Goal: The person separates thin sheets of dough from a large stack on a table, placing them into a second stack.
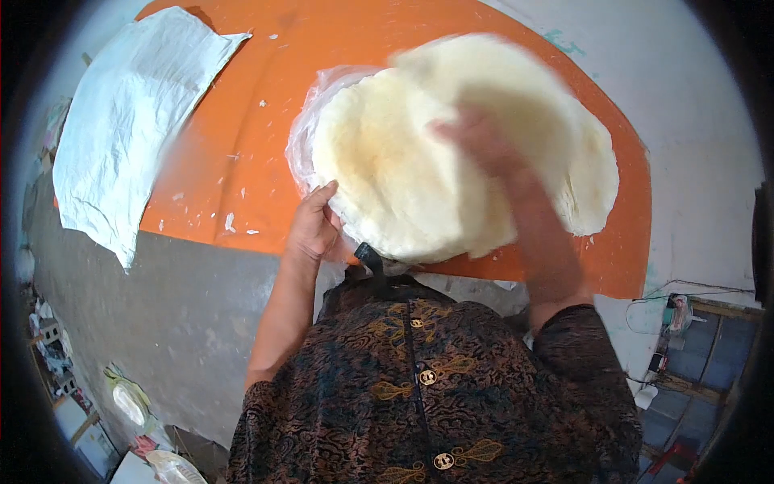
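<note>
Pale dough [387, 173]: right part of orange bench [205, 173], reaching near edge | clear plastic [300, 143] under its left side | left hand [314, 227]: at dough's near-left rim, thumb raised, grip unclear | right hand [481, 143]: over dough, blurred, finger spread cannot be told

At left, the left hand [315, 227] is held partly curled, its left forearm [282, 319] slanted. The right forearm [547, 234] is extended farther, angled leftward; the right hand [486, 143] is blurred.
</note>
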